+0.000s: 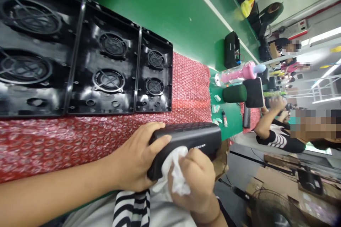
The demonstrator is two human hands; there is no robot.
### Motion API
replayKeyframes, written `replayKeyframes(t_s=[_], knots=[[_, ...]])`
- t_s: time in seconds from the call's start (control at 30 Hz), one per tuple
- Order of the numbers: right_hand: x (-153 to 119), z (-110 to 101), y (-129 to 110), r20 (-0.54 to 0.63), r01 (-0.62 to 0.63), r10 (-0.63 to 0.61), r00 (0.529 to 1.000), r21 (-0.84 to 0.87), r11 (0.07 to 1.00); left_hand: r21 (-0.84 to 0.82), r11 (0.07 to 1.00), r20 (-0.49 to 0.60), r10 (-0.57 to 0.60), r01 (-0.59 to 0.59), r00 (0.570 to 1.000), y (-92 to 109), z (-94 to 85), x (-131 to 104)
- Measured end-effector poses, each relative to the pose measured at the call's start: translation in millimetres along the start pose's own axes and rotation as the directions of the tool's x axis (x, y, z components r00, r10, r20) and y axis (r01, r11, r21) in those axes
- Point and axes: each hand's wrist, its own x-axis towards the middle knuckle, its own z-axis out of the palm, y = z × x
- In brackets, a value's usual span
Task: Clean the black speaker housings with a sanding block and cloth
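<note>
Bench [149, 3]: red bubble wrap [190, 81] | room: fan [269, 198] | left grip [141, 152] — round black case [197, 136] | right grip [197, 173] — clenching cloth [179, 181]

The bare left forearm [61, 194] stretches in from the lower left, ending in the left hand [138, 156], its back toward the camera and fingers spread in a grip. The right hand [195, 175] is curled tightly, knuckles up, its forearm [209, 212] rising from the bottom edge.

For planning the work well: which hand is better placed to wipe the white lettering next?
Probably the right hand: it holds the white cloth against the black speaker, close to the white lettering. The left hand grips the speaker's end, seemingly better for steadying it.
</note>
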Motion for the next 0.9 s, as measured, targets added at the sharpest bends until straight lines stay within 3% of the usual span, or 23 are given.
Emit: replayKeyframes(t_s=[0.1,0.17,0.37,0.5,0.6,0.7,0.8,0.9], knots=[[10.2,-2.7,4.7,-0.152,-0.157,0.158,0.976,0.015,0.987,-0.005,1.000,0.016,-0.028,0.028,0.999,1.1,-1.3,0.7],[9.9,-5.4,3.9,-0.183,-0.188,0.180,0.967,-0.028,0.982,-0.016,0.999,0.022,-0.034,0.034,0.999,2.2,-0.5,0.7],[13.7,4.3,-12.9,-0.055,0.046,-0.044,0.998,0.040,0.998,0.014,1.000,-0.003,-0.012,0.012,1.000,1.9,2.8,-1.3],[16.6,-1.2,6.4,-0.144,-0.131,0.127,0.981,-0.024,0.991,0.016,1.000,0.009,-0.013,0.012,1.000,0.8,2.2,-1.3],[5.2,-9.1,12.7,-0.215,-0.179,0.157,0.964,-0.084,0.980,0.008,1.000,0.014,-0.007,0.007,1.000,1.7,2.3,-1.0],[-5.5,-6.5,-3.3,-0.184,-0.156,0.139,0.973,-0.077,0.985,0.033,0.999,0.005,0.004,-0.004,1.000,2.8,2.7,-1.8],[-3.6,2.6,-20.5,-0.086,-0.015,0.013,0.996,-0.023,1.000,0.064,0.997,0.007,0.039,-0.039,0.999,3.2,2.6,-3.5],[5.2,5.6,-13.3,-0.105,0.011,-0.011,0.994,0.001,1.000,0.074,0.997,0.000,0.037,-0.037,0.999,3.5,2.3,-4.1]])
